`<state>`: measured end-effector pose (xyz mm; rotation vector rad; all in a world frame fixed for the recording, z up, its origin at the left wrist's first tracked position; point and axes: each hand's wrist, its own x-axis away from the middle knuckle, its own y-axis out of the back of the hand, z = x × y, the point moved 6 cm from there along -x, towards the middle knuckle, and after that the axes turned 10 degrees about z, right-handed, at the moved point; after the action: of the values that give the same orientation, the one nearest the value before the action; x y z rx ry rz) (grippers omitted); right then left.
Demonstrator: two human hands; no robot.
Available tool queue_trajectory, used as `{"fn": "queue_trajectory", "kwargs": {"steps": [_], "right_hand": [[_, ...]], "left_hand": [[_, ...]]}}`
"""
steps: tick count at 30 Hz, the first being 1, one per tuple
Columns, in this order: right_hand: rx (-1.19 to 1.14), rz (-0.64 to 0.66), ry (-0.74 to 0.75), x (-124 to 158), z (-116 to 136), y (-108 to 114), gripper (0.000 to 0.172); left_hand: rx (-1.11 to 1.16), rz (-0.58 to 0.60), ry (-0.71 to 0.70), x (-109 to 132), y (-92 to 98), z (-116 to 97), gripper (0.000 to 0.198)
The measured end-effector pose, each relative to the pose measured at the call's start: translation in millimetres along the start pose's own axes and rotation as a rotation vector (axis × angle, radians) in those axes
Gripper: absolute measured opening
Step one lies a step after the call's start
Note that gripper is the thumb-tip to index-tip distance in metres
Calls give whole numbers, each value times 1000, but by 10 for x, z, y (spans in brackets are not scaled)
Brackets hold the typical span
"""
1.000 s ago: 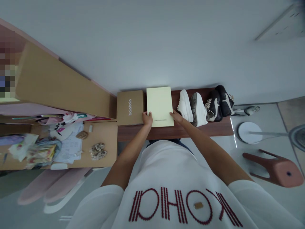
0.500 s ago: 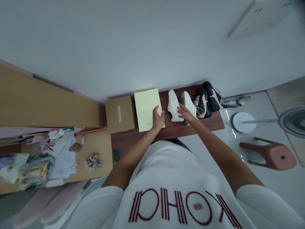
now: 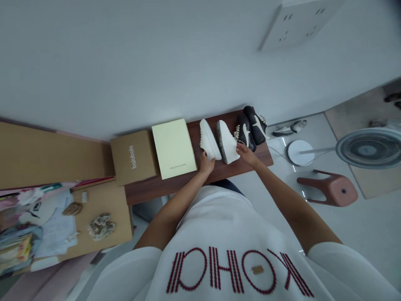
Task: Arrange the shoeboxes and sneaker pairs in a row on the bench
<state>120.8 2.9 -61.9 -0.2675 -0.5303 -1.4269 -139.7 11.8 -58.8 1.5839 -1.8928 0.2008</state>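
A pair of white sneakers lies on a dark reddish-brown wooden bench (image 3: 140, 189), toes toward the wall. My left hand (image 3: 207, 164) is at the heel of the left white sneaker (image 3: 209, 140), thumb and fingers apart around its near end. Against the outer side of the right white sneaker (image 3: 228, 144) rest the fingertips of my right hand (image 3: 247, 154), fingers stretched out. That sneaker leans over, with part of its grey sole showing. Just beyond my right hand stand black sneakers (image 3: 253, 126) with cream laces.
Left of the sneakers sit a pale yellow box (image 3: 173, 146) and a brown shoebox (image 3: 134, 156). A cardboard surface (image 3: 122, 221) with papers and bags lies farther left. To the right are a fan (image 3: 369, 148), a reddish stool (image 3: 340, 190) and another shoe (image 3: 290, 128) on the floor.
My view has shifted right. My left hand has moved from over the yellow box to the left sneaker's heel. My right hand has moved to the outer side of the right sneaker.
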Motion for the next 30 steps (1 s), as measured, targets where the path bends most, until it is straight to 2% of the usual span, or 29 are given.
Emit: {"fn": "queue_trajectory", "kwargs": {"steps": [4,9,14,18,23,30], "right_hand": [[231,6,-34,44,-157,-35,67],[621,116,-131,36,-196,-98,40],[846,233,-23,12,-6,-160,25],[1035,272,50,42,202,-303,24],[1255,261,-40,54,463,-586,29],[1335,221,-103,30,704,-871,27]], "left_hand": [[3,19,69,-46,-80,12,56],[-199,76,77,-45,-48,-35,39],[-454,97,6,1,54,-154,40],[-706,119,-133,37,101,-346,38],[-979,164,-181,84,90,-493,30],[-1016,134,-178,125,38,-551,28]]}}
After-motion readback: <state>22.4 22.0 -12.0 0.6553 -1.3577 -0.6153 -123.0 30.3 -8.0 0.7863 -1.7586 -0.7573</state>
